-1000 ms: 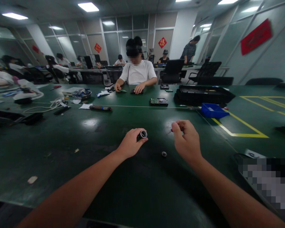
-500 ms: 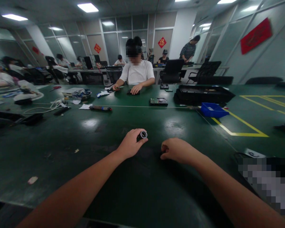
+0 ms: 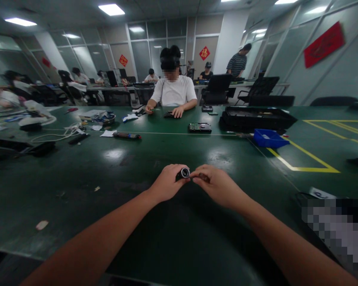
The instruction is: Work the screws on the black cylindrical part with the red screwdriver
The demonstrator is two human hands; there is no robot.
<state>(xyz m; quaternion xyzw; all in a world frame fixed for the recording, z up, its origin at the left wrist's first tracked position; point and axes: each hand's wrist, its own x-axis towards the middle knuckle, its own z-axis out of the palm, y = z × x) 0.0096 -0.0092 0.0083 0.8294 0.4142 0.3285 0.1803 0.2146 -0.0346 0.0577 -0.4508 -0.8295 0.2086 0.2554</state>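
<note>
Two hands, one black cylinder with a silver-rimmed open end point(image 3: 183, 173): your left hand point(image 3: 166, 182) has it grasped over the dark green table point(image 3: 155, 242). Right hand's point(image 3: 212, 183) pinched just beside, can't tell on what. Keep that left grip steady imo, opening unblocked.

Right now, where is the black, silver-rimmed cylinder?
In the head view, below centre, the black, silver-rimmed cylinder is held in the left hand, beside the right hand.
</note>
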